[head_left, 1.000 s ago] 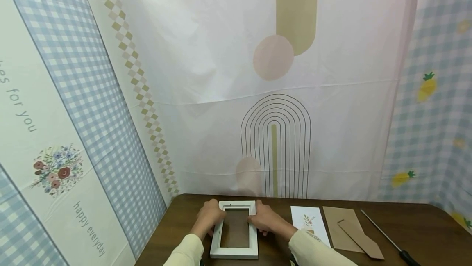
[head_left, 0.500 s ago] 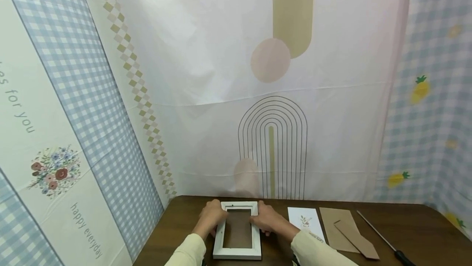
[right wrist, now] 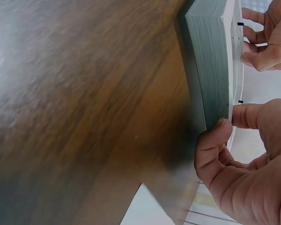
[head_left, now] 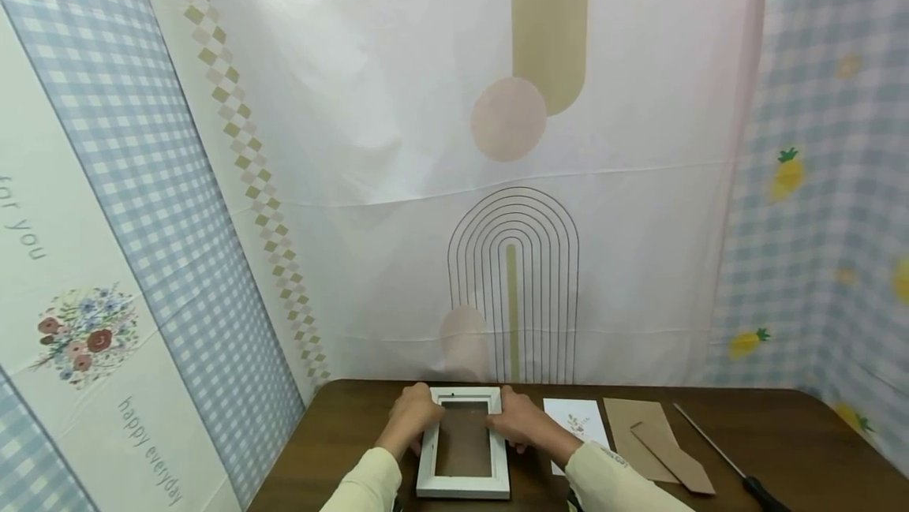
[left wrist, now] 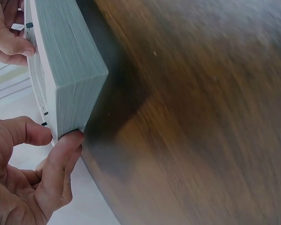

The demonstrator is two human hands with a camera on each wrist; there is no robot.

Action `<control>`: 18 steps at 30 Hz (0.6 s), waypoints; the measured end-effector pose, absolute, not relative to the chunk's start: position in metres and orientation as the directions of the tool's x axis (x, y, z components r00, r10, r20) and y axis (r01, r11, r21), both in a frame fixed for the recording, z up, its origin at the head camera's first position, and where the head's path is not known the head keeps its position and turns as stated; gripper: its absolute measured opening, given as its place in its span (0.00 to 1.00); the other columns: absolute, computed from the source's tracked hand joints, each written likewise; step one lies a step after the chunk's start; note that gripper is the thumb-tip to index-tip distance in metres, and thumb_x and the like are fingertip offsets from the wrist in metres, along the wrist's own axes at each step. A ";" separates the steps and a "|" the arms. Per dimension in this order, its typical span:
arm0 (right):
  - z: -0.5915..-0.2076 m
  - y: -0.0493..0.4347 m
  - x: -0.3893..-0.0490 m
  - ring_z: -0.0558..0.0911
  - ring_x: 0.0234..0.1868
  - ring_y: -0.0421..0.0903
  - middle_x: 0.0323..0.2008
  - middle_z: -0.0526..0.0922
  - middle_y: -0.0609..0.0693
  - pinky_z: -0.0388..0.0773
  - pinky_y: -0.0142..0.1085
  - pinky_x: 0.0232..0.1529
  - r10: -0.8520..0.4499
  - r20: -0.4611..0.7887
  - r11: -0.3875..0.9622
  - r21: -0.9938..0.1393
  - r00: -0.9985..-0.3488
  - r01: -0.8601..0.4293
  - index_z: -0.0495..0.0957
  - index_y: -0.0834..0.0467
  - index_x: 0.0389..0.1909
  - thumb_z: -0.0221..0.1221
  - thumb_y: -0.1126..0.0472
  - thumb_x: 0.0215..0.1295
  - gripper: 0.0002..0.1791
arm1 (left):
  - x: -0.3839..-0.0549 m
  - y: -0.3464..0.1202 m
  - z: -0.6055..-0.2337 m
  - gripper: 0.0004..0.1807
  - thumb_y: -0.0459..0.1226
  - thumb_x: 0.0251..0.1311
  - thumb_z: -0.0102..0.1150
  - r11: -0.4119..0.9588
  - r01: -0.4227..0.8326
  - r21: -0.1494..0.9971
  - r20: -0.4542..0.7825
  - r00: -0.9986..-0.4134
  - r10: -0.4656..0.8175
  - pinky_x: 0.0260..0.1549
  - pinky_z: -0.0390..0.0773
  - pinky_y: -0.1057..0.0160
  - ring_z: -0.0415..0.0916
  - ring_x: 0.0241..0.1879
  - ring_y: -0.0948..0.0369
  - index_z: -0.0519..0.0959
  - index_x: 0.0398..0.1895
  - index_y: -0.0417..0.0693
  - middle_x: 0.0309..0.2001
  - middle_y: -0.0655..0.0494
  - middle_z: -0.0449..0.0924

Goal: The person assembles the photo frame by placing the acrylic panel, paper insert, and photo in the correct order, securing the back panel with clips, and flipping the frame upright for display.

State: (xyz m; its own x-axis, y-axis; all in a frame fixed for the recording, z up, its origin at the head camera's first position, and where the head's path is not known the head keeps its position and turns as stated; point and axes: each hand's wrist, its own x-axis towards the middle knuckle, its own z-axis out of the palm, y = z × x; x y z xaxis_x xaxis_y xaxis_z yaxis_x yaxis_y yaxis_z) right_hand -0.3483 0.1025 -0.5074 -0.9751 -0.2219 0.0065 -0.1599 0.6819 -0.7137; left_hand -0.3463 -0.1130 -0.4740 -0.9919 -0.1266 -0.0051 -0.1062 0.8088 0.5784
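A white picture frame (head_left: 463,487) lies near the front of the dark wooden table, and brown shows through its opening. Whether a pane fills that opening I cannot tell. On its left side my left hand (head_left: 414,419) pinches the edge between thumb and fingers, close to a corner in the left wrist view. Opposite it, my right hand (head_left: 521,421) pinches the right side, thumb on the top face and fingers on the outer edge (right wrist: 208,70). Small dark tabs (left wrist: 46,114) stick out from the frame's inner side.
Right of the frame lies a white card (head_left: 577,417) with a plant print. Beyond it are a brown board (head_left: 625,416), an angled brown stand piece (head_left: 675,461) partly over it, and a screwdriver (head_left: 758,490) with a black handle. A printed cloth (head_left: 398,259) hangs behind the table.
Both hands have shifted the frame slightly right, closer to the white card, without letting go. The head view has turned a little to the right.
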 end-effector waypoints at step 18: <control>-0.508 0.126 -0.348 0.73 0.12 0.42 0.17 0.77 0.54 0.79 0.34 0.11 -0.186 0.001 0.701 -0.700 -0.983 -0.134 0.71 0.73 0.66 0.65 0.60 0.68 0.31 | -0.350 -0.089 -0.474 0.11 0.29 0.60 0.66 0.815 -0.074 0.575 -0.008 -0.996 -0.084 0.13 0.91 0.49 0.85 0.14 0.42 0.77 0.22 0.36 0.22 0.39 0.79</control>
